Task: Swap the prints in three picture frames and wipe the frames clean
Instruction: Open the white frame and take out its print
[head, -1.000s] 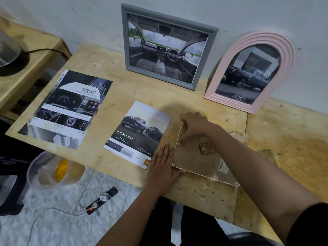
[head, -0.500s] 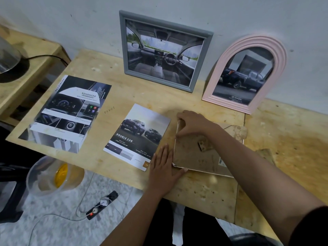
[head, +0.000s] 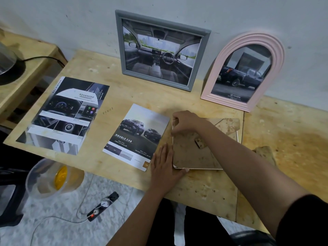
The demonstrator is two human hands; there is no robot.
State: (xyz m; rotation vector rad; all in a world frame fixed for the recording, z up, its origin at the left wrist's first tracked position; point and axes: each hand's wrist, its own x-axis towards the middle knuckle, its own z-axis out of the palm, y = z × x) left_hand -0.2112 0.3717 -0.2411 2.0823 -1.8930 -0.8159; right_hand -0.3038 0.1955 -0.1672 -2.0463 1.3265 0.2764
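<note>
L hand (head: 165, 167) flat beside face-down frame (head: 193, 153), R hand (head: 184, 124) pinching its top-left corner

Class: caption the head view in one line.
Both hands, left hand and right hand, work a face-down frame.

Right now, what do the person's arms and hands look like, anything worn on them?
Both hands are bare: no gloves, rings, watch or bracelets show on the left hand or the right hand. Both forearms are uncovered. The right arm has a dark, black-looking sleeve at the lower right of the view. The left arm shows no sleeve within the picture. No markings are visible.
</note>
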